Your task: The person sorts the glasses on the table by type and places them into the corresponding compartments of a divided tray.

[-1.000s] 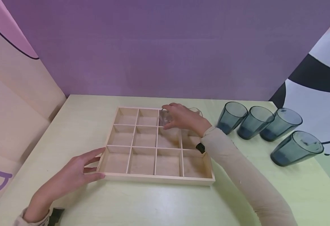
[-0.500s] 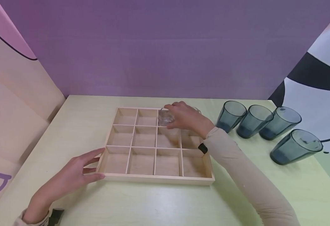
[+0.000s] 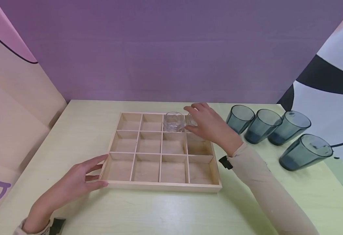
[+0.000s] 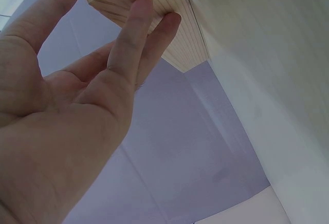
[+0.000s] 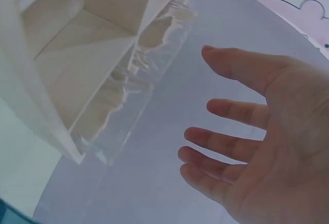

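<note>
- The left hand (image 3: 74, 179) has its fingers spread and touches the near left corner and left side of the wooden box (image 3: 162, 187).
- One blue cup (image 3: 305, 152) stands on the right of the table (image 3: 165, 212).
- The right hand (image 3: 213, 125) is spread wide, just beside the clear glasses.
- Three more blue cups (image 3: 263, 126) stand farther back.
- One clear glass (image 3: 173, 122) sits in the far row, third box space from the left; another (image 3: 191, 119) sits in the far right one.
</note>
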Available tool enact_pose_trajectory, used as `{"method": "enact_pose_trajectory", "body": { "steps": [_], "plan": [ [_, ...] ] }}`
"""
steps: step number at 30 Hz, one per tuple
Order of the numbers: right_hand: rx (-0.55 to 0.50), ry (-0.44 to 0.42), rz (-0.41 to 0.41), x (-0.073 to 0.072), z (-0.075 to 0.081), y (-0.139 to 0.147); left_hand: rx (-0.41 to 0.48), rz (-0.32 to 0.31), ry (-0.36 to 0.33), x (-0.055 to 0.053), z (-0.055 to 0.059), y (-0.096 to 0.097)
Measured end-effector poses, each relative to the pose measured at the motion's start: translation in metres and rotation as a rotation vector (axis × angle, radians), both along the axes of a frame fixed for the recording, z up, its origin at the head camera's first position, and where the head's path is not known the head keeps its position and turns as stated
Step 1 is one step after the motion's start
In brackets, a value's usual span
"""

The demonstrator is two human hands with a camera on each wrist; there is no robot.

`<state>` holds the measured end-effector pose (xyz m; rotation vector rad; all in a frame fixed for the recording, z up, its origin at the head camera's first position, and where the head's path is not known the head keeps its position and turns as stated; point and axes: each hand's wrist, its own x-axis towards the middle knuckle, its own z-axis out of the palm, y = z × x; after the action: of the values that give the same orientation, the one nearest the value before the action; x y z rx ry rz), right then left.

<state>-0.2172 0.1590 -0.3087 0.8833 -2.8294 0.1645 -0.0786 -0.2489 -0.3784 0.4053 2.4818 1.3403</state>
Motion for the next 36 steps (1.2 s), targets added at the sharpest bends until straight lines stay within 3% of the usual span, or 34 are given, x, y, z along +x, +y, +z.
{"method": "enact_pose_trajectory", "body": {
  "steps": [5,18,23,31,36],
  "plan": [
    [-0.055,0.053,-0.008,0.012,0.004,0.016,0.004,-0.004,0.010,0.000,-0.001,-0.001],
    [-0.171,0.036,-0.096,0.022,0.011,0.054,-0.001,0.009,0.014,0.000,-0.002,-0.003],
    [-0.198,0.026,-0.132,0.020,0.008,0.065,0.014,0.010,0.007,0.000,-0.003,-0.004],
    [-0.237,0.105,-0.214,0.012,-0.002,0.088,0.011,0.014,-0.010,-0.001,-0.006,-0.004],
    [-0.237,0.039,-0.287,0.006,-0.006,0.098,0.012,0.009,0.003,0.000,-0.004,-0.005]
  ]
}}
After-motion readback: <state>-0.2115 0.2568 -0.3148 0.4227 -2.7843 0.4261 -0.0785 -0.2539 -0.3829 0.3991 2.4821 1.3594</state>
